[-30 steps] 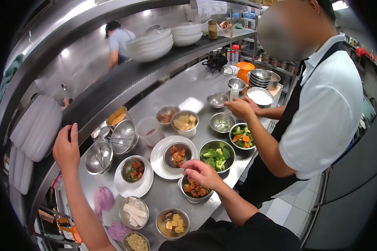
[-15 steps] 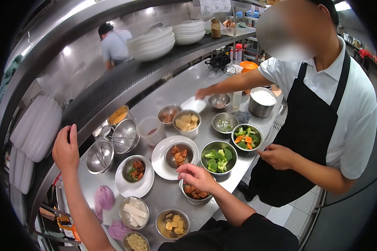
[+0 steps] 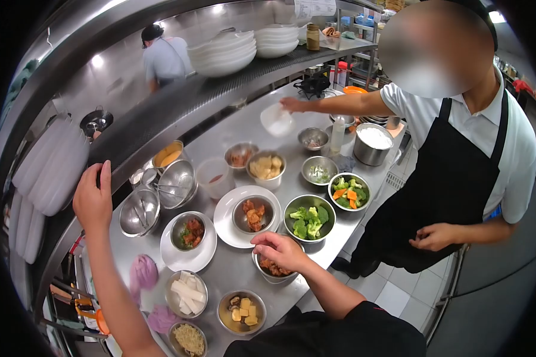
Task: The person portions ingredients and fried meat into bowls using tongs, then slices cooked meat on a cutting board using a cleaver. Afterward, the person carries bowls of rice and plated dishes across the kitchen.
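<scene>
My left hand [image 3: 93, 195] is raised at the shelf's front edge, thumb and fingers apart, holding nothing. My right hand [image 3: 280, 250] hovers, loosely open, over a metal bowl of browned fried pieces [image 3: 272, 266] and partly hides it. Just beyond it, another bowl of fried pieces [image 3: 254, 215] sits on a white plate [image 3: 225, 221]. A bowl of broccoli [image 3: 309, 222] stands to the right. Left of centre, a second plate [image 3: 178, 260] carries a small bowl of fried pieces with chopped greens [image 3: 191, 233].
A co-worker [image 3: 452, 154] at right holds a whitish container [image 3: 277, 120] over the table. Nearer me are bowls of white strips [image 3: 189, 294], yellow cubes [image 3: 242, 310] and noodle-like shreds [image 3: 189, 339]. The metal shelf [image 3: 178, 113] bears stacked white bowls [image 3: 223, 55]. Another person works behind it.
The co-worker's far hand has lifted the whitish container up and away, and their near hand has drawn back from the vegetable bowls. My hands stay nearly in place.
</scene>
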Action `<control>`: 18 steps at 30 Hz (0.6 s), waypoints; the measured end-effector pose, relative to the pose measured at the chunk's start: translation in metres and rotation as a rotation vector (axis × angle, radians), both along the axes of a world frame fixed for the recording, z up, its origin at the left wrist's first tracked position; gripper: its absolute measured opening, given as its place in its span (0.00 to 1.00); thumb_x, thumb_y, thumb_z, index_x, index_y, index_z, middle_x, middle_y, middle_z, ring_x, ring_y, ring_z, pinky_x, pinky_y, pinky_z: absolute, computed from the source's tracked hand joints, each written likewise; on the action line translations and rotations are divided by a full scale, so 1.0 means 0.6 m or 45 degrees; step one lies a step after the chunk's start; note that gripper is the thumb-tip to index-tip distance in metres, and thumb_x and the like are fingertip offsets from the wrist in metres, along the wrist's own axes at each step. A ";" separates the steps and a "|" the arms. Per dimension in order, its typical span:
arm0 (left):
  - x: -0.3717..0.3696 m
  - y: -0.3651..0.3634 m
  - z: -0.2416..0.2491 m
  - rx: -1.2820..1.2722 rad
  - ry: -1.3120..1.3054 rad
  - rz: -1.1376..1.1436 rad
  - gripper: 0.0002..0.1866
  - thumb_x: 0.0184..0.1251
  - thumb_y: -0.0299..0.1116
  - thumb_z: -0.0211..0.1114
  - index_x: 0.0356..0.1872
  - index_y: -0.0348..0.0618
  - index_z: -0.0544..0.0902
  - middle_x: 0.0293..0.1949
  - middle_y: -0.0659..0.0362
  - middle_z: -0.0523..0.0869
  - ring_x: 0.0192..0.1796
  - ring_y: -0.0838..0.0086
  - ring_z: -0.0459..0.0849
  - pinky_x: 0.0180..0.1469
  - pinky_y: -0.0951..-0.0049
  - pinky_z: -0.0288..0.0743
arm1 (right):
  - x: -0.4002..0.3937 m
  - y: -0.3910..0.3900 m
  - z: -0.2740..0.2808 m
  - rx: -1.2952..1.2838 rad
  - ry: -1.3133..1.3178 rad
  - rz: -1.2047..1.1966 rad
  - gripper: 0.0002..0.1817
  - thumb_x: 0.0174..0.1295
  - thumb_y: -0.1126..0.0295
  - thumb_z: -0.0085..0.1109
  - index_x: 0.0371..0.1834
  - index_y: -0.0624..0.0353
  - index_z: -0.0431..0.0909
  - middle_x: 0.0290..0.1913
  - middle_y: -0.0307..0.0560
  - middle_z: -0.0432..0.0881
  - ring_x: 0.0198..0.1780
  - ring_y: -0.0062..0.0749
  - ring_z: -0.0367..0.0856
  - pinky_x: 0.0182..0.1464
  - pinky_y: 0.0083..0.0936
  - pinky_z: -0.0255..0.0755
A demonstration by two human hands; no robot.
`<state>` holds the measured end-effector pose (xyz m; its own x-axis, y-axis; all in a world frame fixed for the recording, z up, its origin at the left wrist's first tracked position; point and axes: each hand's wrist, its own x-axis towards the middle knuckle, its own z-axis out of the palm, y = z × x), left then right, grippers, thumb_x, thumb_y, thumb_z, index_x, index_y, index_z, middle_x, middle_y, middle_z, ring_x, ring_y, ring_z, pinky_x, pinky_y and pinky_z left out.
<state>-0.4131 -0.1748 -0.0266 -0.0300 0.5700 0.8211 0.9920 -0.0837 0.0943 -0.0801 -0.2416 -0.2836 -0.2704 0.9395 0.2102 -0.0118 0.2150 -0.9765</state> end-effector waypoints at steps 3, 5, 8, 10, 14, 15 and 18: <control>-0.009 -0.007 -0.001 -0.028 -0.023 0.008 0.26 0.74 0.55 0.54 0.47 0.41 0.84 0.47 0.52 0.87 0.50 0.55 0.84 0.52 0.61 0.75 | -0.006 -0.033 0.010 -0.104 -0.001 -0.015 0.13 0.70 0.68 0.55 0.53 0.60 0.77 0.39 0.38 0.84 0.35 0.18 0.80 0.41 0.20 0.75; -0.016 -0.010 -0.004 -0.023 -0.022 0.005 0.26 0.73 0.56 0.55 0.47 0.41 0.84 0.47 0.52 0.87 0.50 0.54 0.84 0.52 0.60 0.75 | -0.012 -0.054 0.009 -0.104 -0.011 -0.021 0.13 0.70 0.68 0.55 0.54 0.59 0.77 0.39 0.38 0.84 0.36 0.17 0.80 0.41 0.19 0.75; -0.028 -0.018 -0.005 -0.018 -0.010 0.008 0.26 0.72 0.57 0.55 0.48 0.42 0.84 0.47 0.52 0.87 0.50 0.54 0.84 0.52 0.59 0.75 | -0.031 -0.084 -0.005 -0.025 -0.099 -0.015 0.12 0.70 0.67 0.55 0.54 0.58 0.77 0.40 0.37 0.84 0.37 0.17 0.80 0.41 0.19 0.75; -0.035 -0.020 -0.009 0.001 0.011 -0.006 0.27 0.72 0.58 0.55 0.48 0.43 0.85 0.47 0.52 0.87 0.50 0.53 0.84 0.52 0.58 0.76 | -0.038 -0.101 -0.006 -0.101 -0.086 -0.022 0.12 0.69 0.67 0.56 0.52 0.58 0.78 0.38 0.36 0.84 0.37 0.17 0.80 0.42 0.19 0.75; -0.062 -0.021 -0.025 -0.026 -0.020 -0.048 0.28 0.70 0.60 0.54 0.45 0.43 0.85 0.45 0.51 0.87 0.48 0.52 0.84 0.50 0.56 0.76 | -0.048 -0.139 -0.019 -0.038 -0.220 -0.116 0.10 0.68 0.69 0.58 0.50 0.60 0.80 0.37 0.37 0.83 0.37 0.18 0.80 0.41 0.20 0.77; -0.067 -0.025 -0.029 -0.043 -0.030 -0.052 0.28 0.70 0.60 0.54 0.44 0.43 0.85 0.45 0.51 0.87 0.48 0.51 0.84 0.50 0.56 0.76 | -0.046 -0.148 -0.013 -0.139 -0.238 -0.122 0.10 0.68 0.70 0.58 0.49 0.60 0.80 0.38 0.36 0.83 0.36 0.18 0.80 0.41 0.20 0.77; -0.070 -0.034 -0.030 -0.051 -0.048 -0.058 0.28 0.70 0.60 0.53 0.42 0.43 0.85 0.45 0.51 0.87 0.48 0.52 0.84 0.50 0.55 0.76 | -0.027 -0.131 -0.035 -0.190 -0.234 -0.125 0.10 0.69 0.70 0.57 0.49 0.61 0.80 0.37 0.38 0.83 0.34 0.19 0.80 0.39 0.19 0.77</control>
